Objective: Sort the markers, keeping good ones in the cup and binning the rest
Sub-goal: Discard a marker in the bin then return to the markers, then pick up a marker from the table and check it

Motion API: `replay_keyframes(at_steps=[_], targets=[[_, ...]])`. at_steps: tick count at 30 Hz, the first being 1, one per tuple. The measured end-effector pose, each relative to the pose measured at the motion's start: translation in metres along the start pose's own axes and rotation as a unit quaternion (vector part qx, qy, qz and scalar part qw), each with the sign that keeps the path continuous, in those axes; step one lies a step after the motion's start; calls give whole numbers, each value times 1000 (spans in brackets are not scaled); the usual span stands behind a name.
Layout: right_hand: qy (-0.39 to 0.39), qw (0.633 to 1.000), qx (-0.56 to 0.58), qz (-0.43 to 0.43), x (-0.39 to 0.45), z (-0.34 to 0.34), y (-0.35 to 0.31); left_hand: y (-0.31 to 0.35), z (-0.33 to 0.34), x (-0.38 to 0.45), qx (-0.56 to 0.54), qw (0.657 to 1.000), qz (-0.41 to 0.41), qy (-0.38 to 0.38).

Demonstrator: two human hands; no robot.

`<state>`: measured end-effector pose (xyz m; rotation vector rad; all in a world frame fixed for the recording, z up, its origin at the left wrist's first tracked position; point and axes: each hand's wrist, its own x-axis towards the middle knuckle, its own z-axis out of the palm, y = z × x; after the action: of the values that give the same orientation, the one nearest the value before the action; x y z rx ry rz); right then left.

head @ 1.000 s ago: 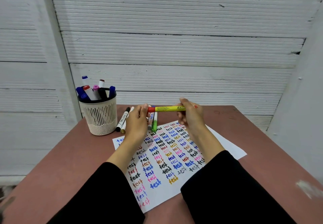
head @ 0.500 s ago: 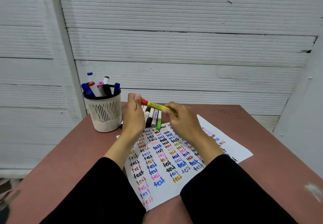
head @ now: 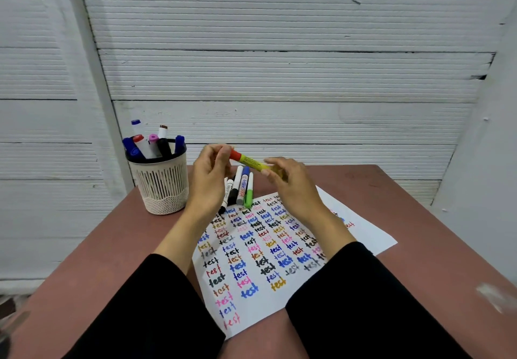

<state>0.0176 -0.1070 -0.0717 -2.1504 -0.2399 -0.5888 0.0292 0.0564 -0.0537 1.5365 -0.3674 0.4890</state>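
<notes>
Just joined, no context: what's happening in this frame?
A person is sorting markers at a table. Both hands hold a yellow marker above the test sheet: the left hand pinches its orange cap end, the right hand grips the barrel. Several markers stand in the cup; four more markers lie beside it. No bin is in view.

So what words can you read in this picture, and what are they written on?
"test": handwritten again and again in many colours, in columns on the white paper.
Print on the yellow marker held between the left hand and the right hand: too small to read.
Labels on the markers lying on the table: too blurred to read.
</notes>
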Motion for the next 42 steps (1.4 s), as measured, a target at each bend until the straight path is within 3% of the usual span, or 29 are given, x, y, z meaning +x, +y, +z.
replay_keyframes(at_steps=[3, 9, 14, 20, 27, 32, 38, 40, 42], targets=[[-16, 993, -91, 67, -4, 7, 6, 6, -1, -5, 94, 991, 87, 46], [-91, 974, -204, -24, -14, 24, -5, 40, -25, 5, 216, 931, 235, 176], [-132, 972, -188, -46, -17, 32, -2, 72, -61, 22, 333, 868, 280, 241], [-169, 967, -187, -38, -18, 30, -5, 86, -94, 38, 475, 806, 270, 226], [-176, 966, -186, -28, -18, 30, -3, 79, -94, 47, 619, 747, 210, 124], [-179, 966, -186, -23, -18, 30, -3, 59, -87, 47, 649, 755, 90, 38], [-182, 965, -187, -18, -17, 30, -3, 59, -82, 46, 628, 778, -14, 5], [-179, 965, -190, -18, -17, 31, -3, 59, -81, 44, 612, 790, -26, 9], [-177, 965, -193, -15, -17, 29, -3, 57, -77, 38, 605, 795, 17, 43]])
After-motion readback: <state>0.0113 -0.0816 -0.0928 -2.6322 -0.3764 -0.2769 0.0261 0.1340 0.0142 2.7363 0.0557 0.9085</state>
